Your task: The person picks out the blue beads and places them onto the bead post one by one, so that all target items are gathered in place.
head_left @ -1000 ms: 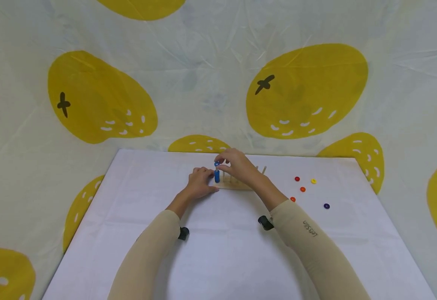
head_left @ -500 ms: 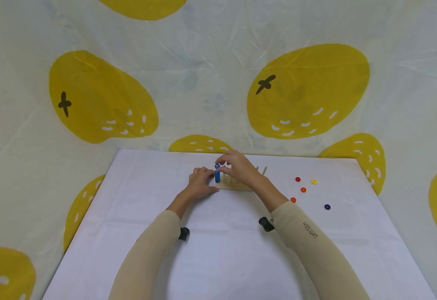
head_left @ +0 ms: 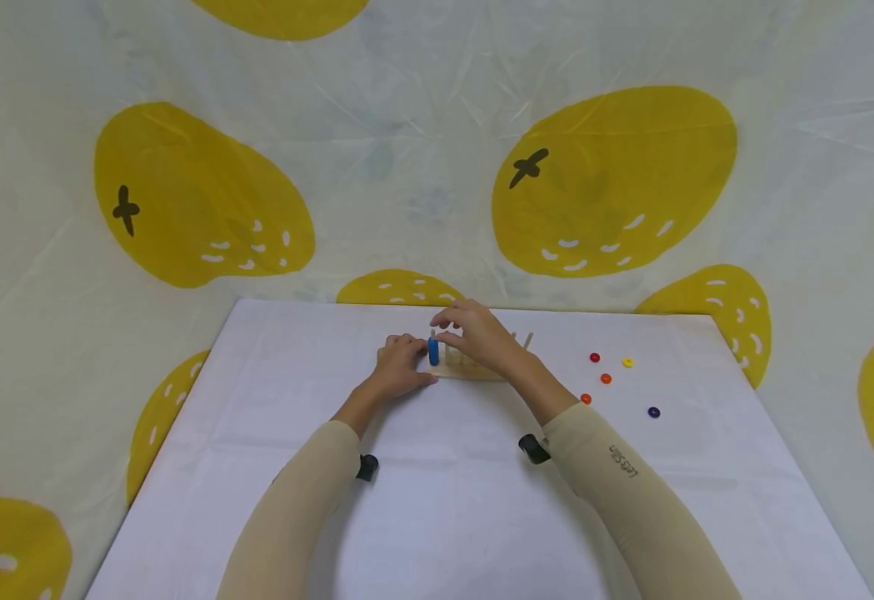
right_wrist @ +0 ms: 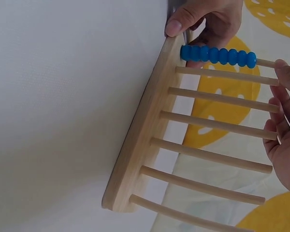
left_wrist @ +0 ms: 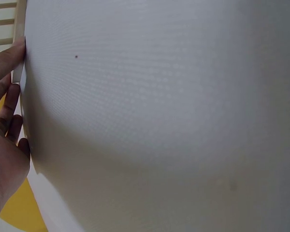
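A wooden peg rack stands on the table, with a row of upright pegs along its base. The end peg carries a stack of several blue beads; the peg's bare tip sticks out above them. My left hand holds the base at that end, thumb on the front edge and fingers behind. At the top of the beaded peg is my right hand, its thumb right at the tip and the other fingers loosely bent beside the neighbouring pegs. No bead shows between its fingers.
Loose beads lie right of the rack on the white table: a red one, a yellow one, two orange ones and a dark purple one. A fruit-patterned cloth hangs behind the table.
The blue bead at my right fingertips has slid down the end peg onto the stack, baring the peg's tip. Both hands stay in nearly the same place.
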Demonstrator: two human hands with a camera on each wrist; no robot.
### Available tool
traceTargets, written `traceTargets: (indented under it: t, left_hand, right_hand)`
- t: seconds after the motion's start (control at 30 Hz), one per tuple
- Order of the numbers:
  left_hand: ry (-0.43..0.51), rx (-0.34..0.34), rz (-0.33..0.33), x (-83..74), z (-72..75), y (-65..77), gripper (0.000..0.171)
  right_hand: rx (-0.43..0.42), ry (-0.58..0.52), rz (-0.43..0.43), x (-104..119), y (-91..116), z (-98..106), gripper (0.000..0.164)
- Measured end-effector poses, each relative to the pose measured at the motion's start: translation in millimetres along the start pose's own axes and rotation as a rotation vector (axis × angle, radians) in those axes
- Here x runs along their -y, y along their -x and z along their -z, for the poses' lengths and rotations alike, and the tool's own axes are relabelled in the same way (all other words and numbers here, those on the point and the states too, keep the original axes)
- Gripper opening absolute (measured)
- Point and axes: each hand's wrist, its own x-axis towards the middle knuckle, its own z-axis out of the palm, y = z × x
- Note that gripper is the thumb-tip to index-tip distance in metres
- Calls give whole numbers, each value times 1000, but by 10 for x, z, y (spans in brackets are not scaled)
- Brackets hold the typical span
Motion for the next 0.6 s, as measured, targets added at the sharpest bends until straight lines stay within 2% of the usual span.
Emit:
traceTargets:
  t: [0.37,0.6]
  left_hand:
    - [-8,-7,4,-3,11,-5,61]
    - [-9,-9,2,5,-10,-4,63]
  right_hand:
    - [-57,5,42,15,89,111,23]
    - [-98,10,35,15,187,223,25]
